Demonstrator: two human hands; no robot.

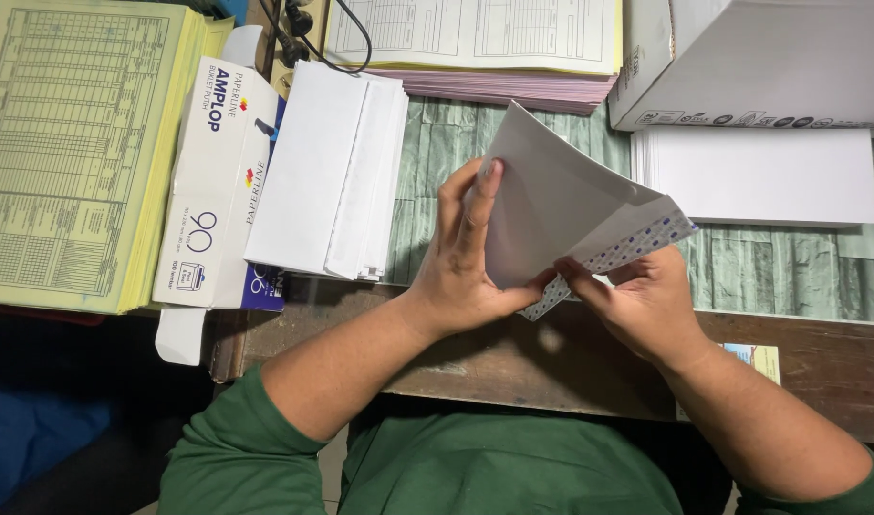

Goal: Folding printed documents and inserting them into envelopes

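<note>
— What are the hands doing?
— Left hand (pixel 461 253) lies flat on a white envelope (pixel 551 205), fingers up its face; right hand (pixel 647 305) pinches the dotted flap (pixel 618 253).
— Lying how?
— Between both hands, long axis slanting away to the right; envelope stack (pixel 327 167) left.

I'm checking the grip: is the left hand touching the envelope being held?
Touching. The head view shows the left hand with fingers pressed flat against the back of the white envelope, thumb at its lower edge.
</note>
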